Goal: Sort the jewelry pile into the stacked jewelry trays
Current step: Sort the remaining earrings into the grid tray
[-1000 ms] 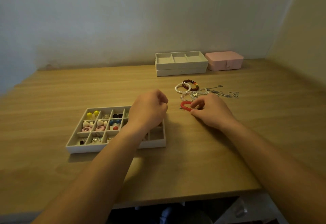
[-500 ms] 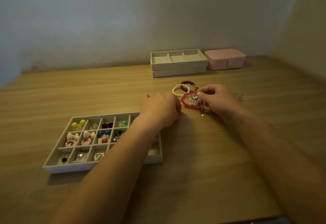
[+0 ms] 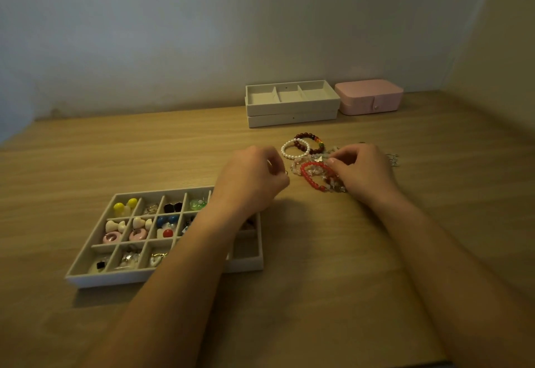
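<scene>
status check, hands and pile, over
Right hand pinching into bracelet pile. Left hand curled beside it, contents unclear. Stacked trays behind, top one empty, nothing in between.

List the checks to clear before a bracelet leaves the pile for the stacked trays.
1. Right hand grips the red beaded bracelet: cannot tell; its fingers curl at the bracelet's edge.
2. Red beaded bracelet free of the pale chip-bead strand: not ok; they overlap.
3. Left hand empty: cannot tell; its fingers are curled.
4. Top tray of the stacked white trays has room: ok; three bare compartments.
</scene>
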Tool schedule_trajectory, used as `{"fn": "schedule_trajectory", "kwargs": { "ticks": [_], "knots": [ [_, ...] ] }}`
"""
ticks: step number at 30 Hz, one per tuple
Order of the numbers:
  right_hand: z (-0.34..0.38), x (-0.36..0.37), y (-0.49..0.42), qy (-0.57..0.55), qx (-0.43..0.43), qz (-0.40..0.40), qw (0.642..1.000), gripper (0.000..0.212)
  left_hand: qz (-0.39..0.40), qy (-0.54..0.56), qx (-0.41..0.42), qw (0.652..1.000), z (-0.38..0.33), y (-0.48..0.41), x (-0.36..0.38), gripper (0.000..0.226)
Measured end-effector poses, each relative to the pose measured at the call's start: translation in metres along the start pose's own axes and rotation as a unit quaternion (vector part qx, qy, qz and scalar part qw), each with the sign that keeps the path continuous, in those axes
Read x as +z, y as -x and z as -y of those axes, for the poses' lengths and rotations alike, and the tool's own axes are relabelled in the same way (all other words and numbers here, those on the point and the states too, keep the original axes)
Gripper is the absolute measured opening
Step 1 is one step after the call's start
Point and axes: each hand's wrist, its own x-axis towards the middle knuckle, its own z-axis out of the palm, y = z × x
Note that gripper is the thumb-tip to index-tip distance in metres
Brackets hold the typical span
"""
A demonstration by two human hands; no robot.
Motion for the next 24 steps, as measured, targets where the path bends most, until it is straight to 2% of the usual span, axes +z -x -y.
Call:
{"fn": "schedule_trajectory", "kwargs": {
  "ticks": [4,8,13,20,24],
  "knots": [
    [0.012,0.003,0.007,-0.016,-0.049,-0.022,0.998,0.016,-0.023,0.150,-0.025,0.988,0.004,0.007,-0.018,0.006],
    [0.030,0.003,0.022,-0.189,-0.096,0.057,0.976,0.028,0.009,0.258,-0.034,0.965,0.002,0.011,-0.026,0.004],
    [0.039,0.007,0.035,-0.257,-0.139,0.126,0.948,0.014,0.039,0.286,-0.007,0.957,-0.001,0.013,-0.024,0.007],
    [0.037,0.011,0.034,-0.270,-0.132,0.129,0.945,0.015,0.035,0.293,-0.011,0.956,-0.002,0.014,-0.019,0.019],
    [0.039,0.010,0.036,-0.309,-0.109,0.128,0.936,0.018,0.025,0.293,-0.007,0.956,-0.002,0.013,-0.020,0.015]
  ]
}}
